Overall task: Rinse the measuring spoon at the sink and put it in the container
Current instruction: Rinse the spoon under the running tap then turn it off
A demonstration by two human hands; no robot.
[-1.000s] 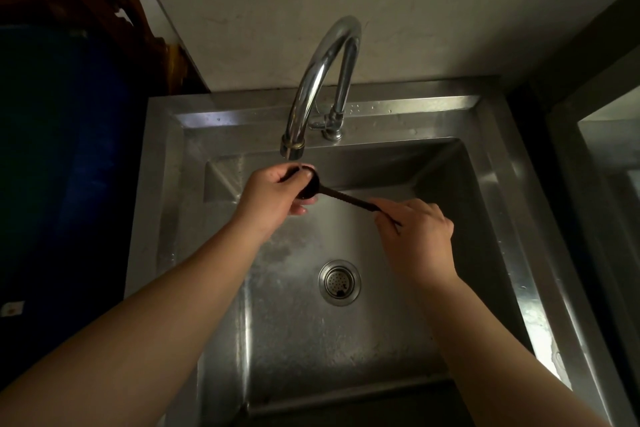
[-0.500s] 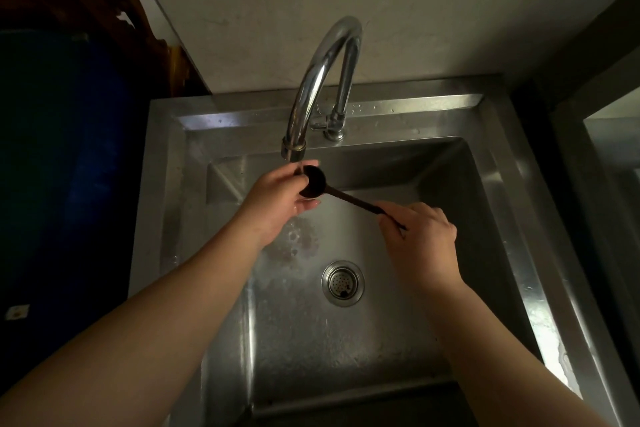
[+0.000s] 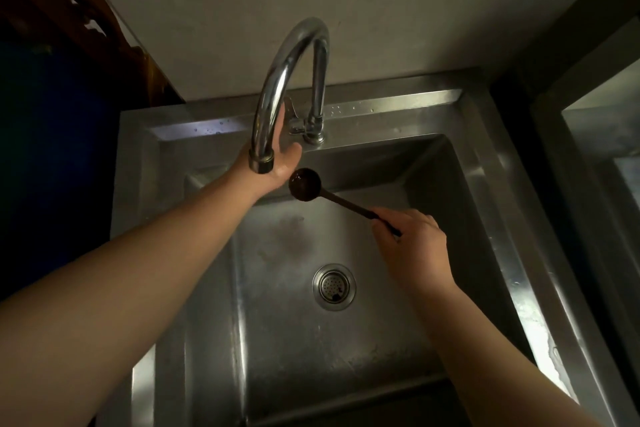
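Observation:
A dark measuring spoon with a round bowl and thin handle hangs over the steel sink, bowl facing up, just right of the spout's mouth. My right hand pinches the end of its handle. My left hand reaches past the curved chrome faucet toward the tap handle at its base; its fingers are spread and partly hidden behind the spout. No water stream shows. No container is in view.
A round drain strainer sits in the basin floor. A pale wall rises behind the sink. Dark blue and brown shapes stand at the left, and a second steel unit lies at the right.
My left hand has let go of the spoon's bowl and moved up behind the spout toward the tap handle. The spoon and my right hand stay nearly in place.

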